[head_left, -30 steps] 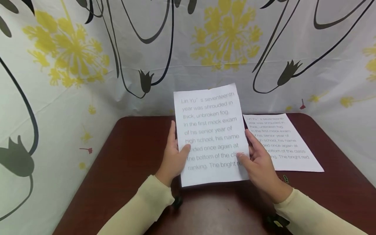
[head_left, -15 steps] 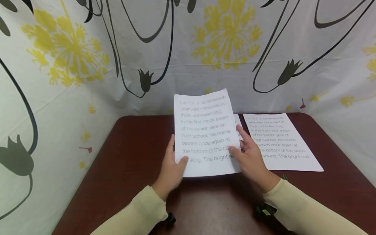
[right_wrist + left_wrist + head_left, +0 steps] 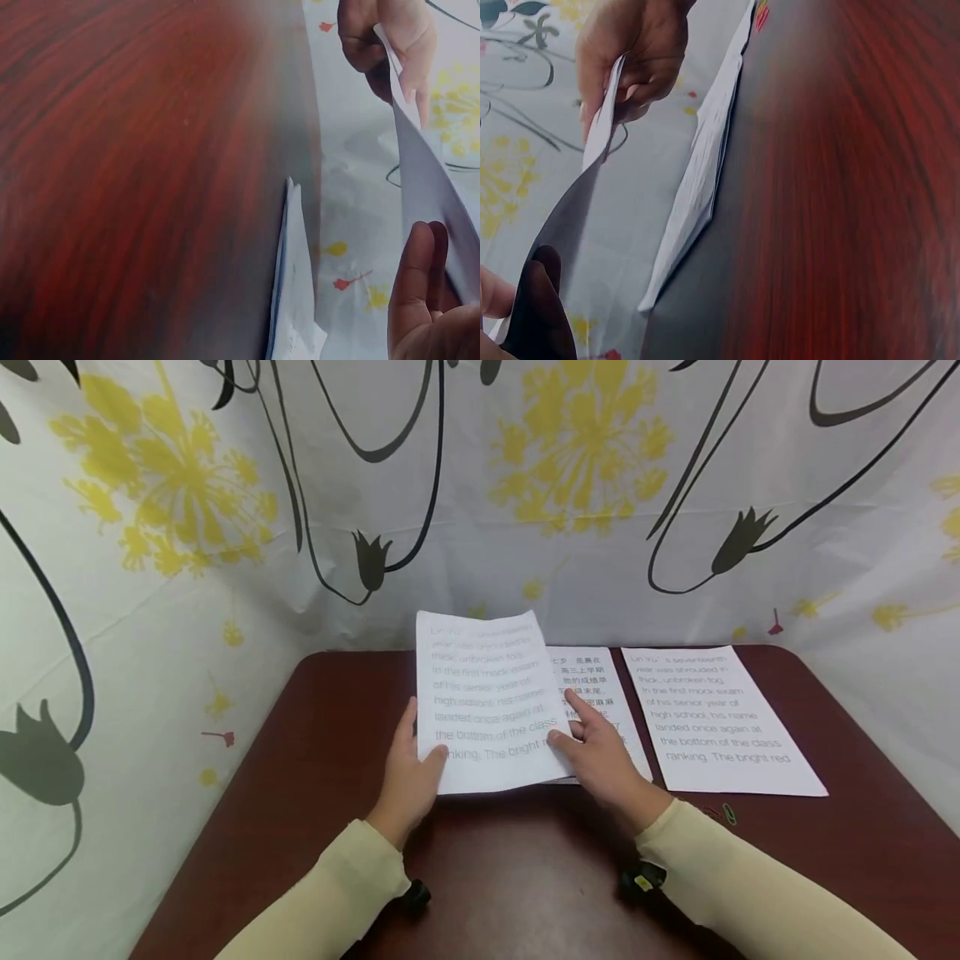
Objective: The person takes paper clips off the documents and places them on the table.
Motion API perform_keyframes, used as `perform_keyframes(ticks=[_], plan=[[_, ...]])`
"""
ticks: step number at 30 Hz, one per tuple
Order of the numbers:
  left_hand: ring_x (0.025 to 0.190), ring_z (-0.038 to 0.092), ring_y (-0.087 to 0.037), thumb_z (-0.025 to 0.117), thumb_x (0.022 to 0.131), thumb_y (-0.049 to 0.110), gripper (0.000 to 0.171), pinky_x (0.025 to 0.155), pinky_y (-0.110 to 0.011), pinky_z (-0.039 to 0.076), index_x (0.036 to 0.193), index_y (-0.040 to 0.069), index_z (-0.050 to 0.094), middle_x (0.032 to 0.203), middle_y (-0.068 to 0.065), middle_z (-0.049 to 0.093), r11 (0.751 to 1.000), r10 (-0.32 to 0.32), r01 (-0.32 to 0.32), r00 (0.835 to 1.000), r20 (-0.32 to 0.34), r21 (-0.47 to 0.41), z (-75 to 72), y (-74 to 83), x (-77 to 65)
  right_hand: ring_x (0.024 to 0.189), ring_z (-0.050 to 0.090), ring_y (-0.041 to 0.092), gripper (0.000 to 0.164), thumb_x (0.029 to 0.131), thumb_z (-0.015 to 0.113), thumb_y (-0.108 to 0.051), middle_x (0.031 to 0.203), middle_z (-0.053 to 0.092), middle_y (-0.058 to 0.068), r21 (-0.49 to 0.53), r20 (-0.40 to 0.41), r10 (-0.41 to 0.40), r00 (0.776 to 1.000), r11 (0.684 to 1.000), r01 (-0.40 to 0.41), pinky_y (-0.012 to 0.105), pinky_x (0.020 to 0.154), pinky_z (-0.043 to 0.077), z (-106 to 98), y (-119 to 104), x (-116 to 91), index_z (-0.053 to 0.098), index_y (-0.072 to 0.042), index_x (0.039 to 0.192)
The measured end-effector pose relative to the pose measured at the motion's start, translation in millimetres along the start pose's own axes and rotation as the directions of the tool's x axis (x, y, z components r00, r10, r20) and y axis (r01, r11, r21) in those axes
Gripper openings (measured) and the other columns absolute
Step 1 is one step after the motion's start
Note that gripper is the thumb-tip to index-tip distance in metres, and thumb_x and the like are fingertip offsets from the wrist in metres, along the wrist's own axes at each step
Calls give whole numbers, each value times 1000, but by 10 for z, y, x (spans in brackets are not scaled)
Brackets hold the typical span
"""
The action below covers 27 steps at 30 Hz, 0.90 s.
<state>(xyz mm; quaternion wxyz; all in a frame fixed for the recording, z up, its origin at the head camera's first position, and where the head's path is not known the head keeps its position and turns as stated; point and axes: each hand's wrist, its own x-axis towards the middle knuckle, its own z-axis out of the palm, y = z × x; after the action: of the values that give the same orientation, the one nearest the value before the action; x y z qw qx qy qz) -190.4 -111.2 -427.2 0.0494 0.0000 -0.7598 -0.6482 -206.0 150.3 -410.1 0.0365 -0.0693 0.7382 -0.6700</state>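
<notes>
A sheet of printed paper with English text is held tilted up, facing me, above the table. My left hand grips its lower left edge, thumb on the front and fingers behind. On the opposite edge, my right hand pinches it the same way, also seen in the right wrist view, where the paper bows between both hands. Behind and partly covered by it lies a sheet with Chinese characters. In the left wrist view a gap shows between the held paper and the paper pile on the table.
Another English-text sheet lies flat to the right on the dark red table. A small green clip-like item rests near its lower edge. A patterned curtain hangs behind the table.
Both hands have carried the printed paper left and down, tilting its top edge farther away. The sheet with Chinese characters has come into view behind it.
</notes>
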Motion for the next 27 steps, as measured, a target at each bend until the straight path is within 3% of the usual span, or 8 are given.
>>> perform_keyframes(ticks=[6,10,19,23,27], plan=[[100,64,-12,54,94,3,84,82,-35,54,152,43,9,134,9,50,998,-40,42,998,-45,37,-124,-47,74,90,70,28,71,96,56,-7,125,61,22,34,69,71,995,997,-73,48,67,58,185,73,46,18,-17,155],[106,60,-11,54,94,4,83,86,-34,53,152,43,9,145,10,40,995,-78,81,995,-56,56,-183,-60,120,85,70,28,70,95,57,-6,119,63,21,33,69,90,994,995,-93,54,64,57,300,94,79,22,-16,155],[101,65,-16,54,93,3,83,78,-34,57,154,39,11,135,3,51,979,-197,199,979,-55,41,-357,-83,238,82,70,26,68,94,56,-4,115,64,18,57,43,161,986,985,-163,55,65,56,505,76,202,25,-12,154],[101,64,-17,54,93,6,81,80,-34,56,155,36,11,132,0,54,965,-246,250,967,-58,82,-452,-109,286,81,69,23,69,93,57,-5,124,58,21,41,36,208,977,977,-210,52,64,57,588,51,238,25,-10,153],[106,61,-19,53,92,7,81,84,-34,53,156,31,10,137,-5,50,947,-280,286,958,-60,149,-542,-133,344,75,69,29,70,92,58,-5,128,55,22,15,51,251,967,968,-252,48,64,58,655,36,271,24,-10,154]])
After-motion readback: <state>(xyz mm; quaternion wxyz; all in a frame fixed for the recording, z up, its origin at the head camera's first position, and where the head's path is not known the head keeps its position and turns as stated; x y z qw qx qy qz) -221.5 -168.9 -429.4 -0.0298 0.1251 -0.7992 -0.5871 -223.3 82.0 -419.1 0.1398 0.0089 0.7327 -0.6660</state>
